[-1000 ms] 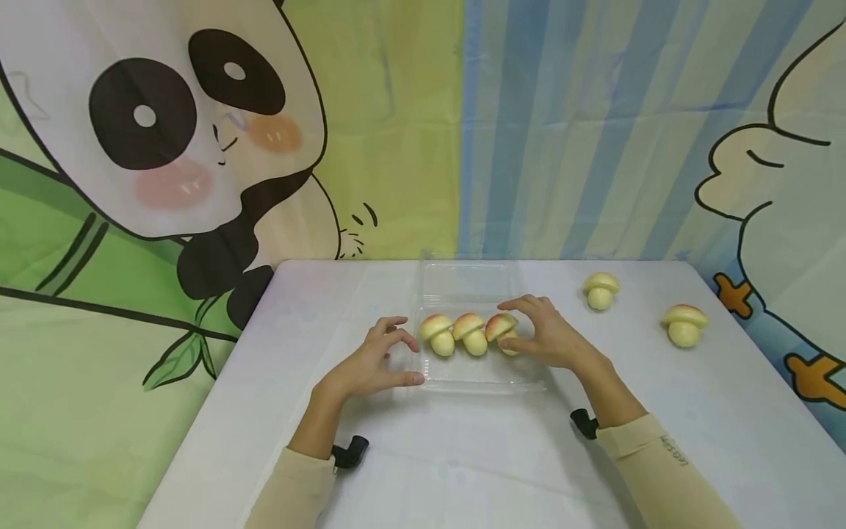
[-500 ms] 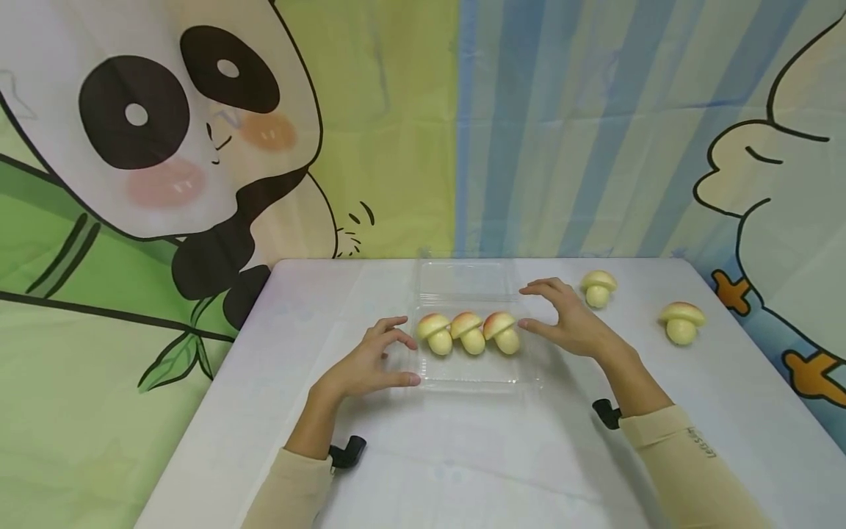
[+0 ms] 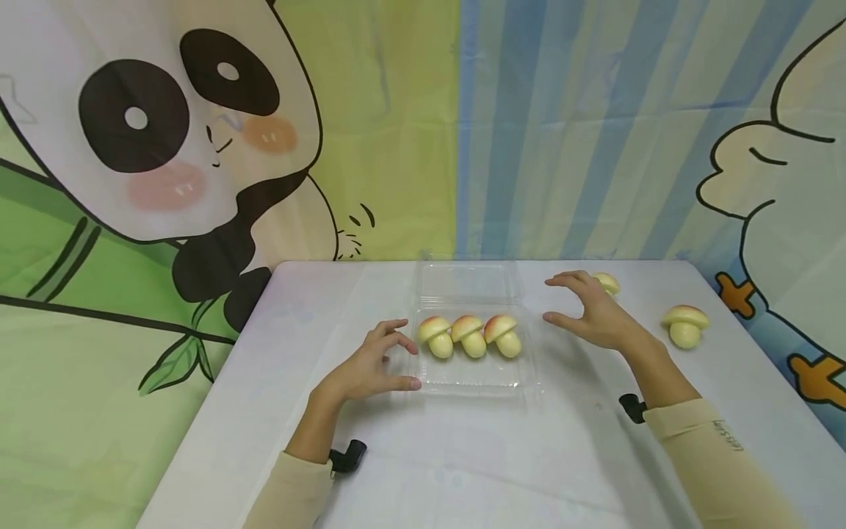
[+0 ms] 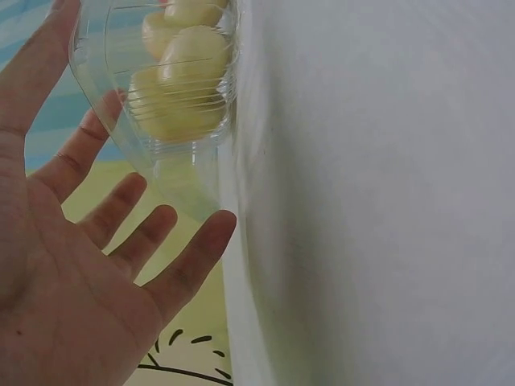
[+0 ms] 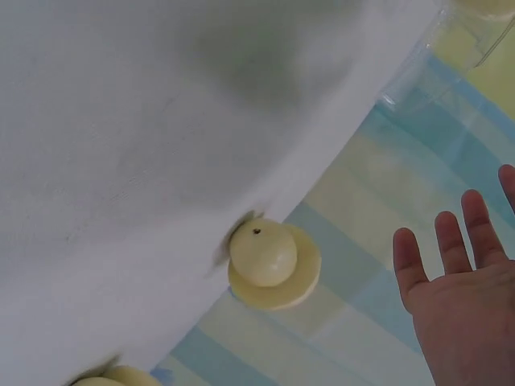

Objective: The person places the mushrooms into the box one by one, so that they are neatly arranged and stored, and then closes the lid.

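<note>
A clear plastic clamshell box lies with its lid folded back on the table. Three toy mushrooms, pale yellow with reddish caps, sit in a row inside it: left, middle and right. My left hand is at the box's left side, fingertips and thumb right at its wall. The left wrist view shows that hand with its fingers spread beside the clear wall. To the right of the box, my right hand hovers with relaxed fingers and nothing in them, partly covering a loose mushroom.
Another mushroom stands near the table's right edge. The white table ends against a cartoon-printed cloth at the back. The right wrist view also shows a loose mushroom.
My right hand has let go of the rightmost mushroom in the box and moved right, toward the loose ones. That mushroom stays in the row; my left hand has hardly moved.
</note>
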The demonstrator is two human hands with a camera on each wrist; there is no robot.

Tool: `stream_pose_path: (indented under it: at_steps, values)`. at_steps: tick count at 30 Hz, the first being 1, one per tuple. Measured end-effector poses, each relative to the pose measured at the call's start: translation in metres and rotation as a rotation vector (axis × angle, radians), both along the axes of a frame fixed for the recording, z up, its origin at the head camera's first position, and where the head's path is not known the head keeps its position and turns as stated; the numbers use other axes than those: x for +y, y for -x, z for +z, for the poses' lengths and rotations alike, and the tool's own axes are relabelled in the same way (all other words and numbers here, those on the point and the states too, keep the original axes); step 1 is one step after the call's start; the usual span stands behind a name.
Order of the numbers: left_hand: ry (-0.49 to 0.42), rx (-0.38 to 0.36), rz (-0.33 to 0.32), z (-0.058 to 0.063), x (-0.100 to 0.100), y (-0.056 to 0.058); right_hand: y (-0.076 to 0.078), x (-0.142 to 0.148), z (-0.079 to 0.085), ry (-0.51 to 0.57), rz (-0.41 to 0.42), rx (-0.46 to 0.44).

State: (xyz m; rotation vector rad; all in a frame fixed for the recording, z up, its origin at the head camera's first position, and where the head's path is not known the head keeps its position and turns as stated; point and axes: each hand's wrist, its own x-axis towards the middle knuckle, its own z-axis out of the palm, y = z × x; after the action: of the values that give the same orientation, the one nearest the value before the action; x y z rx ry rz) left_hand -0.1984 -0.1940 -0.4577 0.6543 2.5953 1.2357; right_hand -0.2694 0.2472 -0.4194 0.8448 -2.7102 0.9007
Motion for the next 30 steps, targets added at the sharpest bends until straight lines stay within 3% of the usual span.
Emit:
stream_pose_path:
  at_steps: [8,18,30]
  values:
    - [-0.007,0.017,-0.005,-0.001,0.001,0.002,0.003,0.024,-0.003,0.032,-0.092,0.031]
    - [-0.030,0.047,-0.019,-0.002,-0.001,0.000,0.014,0.043,-0.018,0.022,-0.115,0.119]
    - [-0.028,0.023,-0.026,-0.002,-0.001,-0.002,0.025,0.052,-0.028,0.008,-0.232,0.019]
